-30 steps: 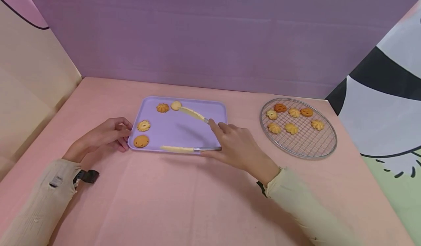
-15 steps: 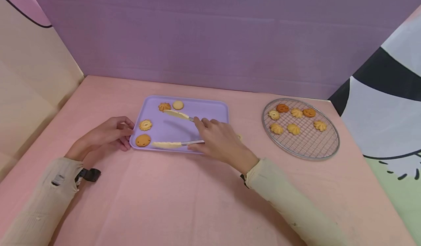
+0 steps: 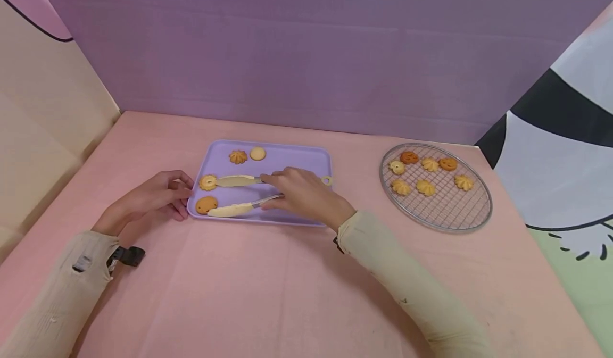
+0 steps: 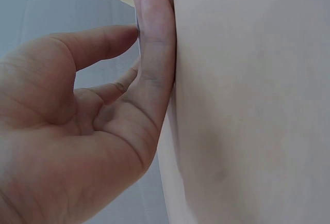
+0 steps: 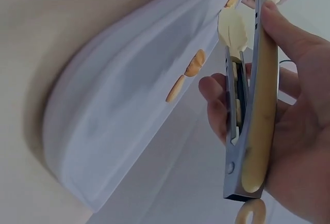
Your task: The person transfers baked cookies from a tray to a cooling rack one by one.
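My right hand [image 3: 306,194] grips a pair of serving tongs [image 3: 238,181] with cream-coloured tips and metal arms, held over the lilac tray [image 3: 301,160]. The tongs' arms are spread; one tip reaches the pale flower-shaped cookie [image 3: 207,182], the other overlaps the round brown cookie [image 3: 205,205]. A fluted cookie [image 3: 238,157] and a plain round one [image 3: 257,153] lie at the tray's far side. At the tray's left edge, my left hand [image 3: 154,192] holds the rim between thumb and fingers. In the right wrist view, the palm wraps the tongs' beige handle [image 5: 259,121].
A round wire rack [image 3: 450,209] with several cookies [image 3: 425,188] stands to the right on the pink tabletop [image 3: 230,294]. A purple backdrop [image 3: 306,71] rises behind the table, with a beige side panel [image 3: 43,113] at left.
My right hand has moved left and the tongs have come down from above the tray's middle to the two left cookies. The left hand stays at the tray's edge.
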`<state>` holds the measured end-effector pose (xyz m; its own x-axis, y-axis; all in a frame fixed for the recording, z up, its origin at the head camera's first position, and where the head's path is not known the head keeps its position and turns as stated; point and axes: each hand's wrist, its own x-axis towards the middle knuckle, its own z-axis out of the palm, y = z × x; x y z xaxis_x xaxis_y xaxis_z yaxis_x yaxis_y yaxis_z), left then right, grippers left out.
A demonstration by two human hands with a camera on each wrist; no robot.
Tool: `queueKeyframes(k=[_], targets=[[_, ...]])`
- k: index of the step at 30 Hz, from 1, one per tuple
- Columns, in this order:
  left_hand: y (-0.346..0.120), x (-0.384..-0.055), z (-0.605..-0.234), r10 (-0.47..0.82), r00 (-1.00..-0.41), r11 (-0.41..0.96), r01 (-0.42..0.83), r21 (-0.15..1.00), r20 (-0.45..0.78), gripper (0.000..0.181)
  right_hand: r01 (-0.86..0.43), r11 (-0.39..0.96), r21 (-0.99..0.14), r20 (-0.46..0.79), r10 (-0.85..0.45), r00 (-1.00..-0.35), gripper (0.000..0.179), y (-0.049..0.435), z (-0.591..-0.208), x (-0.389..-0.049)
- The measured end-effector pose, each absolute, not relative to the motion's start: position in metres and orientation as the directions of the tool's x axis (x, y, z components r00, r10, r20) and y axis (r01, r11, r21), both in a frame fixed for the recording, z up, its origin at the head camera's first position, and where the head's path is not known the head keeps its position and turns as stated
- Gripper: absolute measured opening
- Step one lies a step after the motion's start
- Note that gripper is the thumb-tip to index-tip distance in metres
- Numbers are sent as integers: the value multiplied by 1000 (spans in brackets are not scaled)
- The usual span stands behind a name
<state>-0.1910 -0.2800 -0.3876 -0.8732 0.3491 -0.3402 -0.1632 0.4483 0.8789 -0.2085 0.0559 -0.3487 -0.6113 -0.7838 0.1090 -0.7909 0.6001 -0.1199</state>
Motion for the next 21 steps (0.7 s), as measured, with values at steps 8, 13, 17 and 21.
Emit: queueKeyframes(k=[8, 13, 17, 21], targets=[[-279, -191, -388, 355, -870, 455, -158, 876, -341, 40, -782, 612, -118, 83, -779, -622, 55, 50, -349, -204], [-277, -192, -388, 359, -872, 440, -156, 885, -332, 40, -781, 604, -160, 75, -781, -620, 50, 46, -346, -198], [-277, -191, -388, 359, -872, 432, -161, 887, -333, 40, -763, 623, -176, 53, -767, -639, 54, 41, -344, -201], [-279, -191, -388, 356, -875, 434, -157, 887, -329, 39, -761, 625, -176, 25, -770, -638, 57, 32, -347, -205]])
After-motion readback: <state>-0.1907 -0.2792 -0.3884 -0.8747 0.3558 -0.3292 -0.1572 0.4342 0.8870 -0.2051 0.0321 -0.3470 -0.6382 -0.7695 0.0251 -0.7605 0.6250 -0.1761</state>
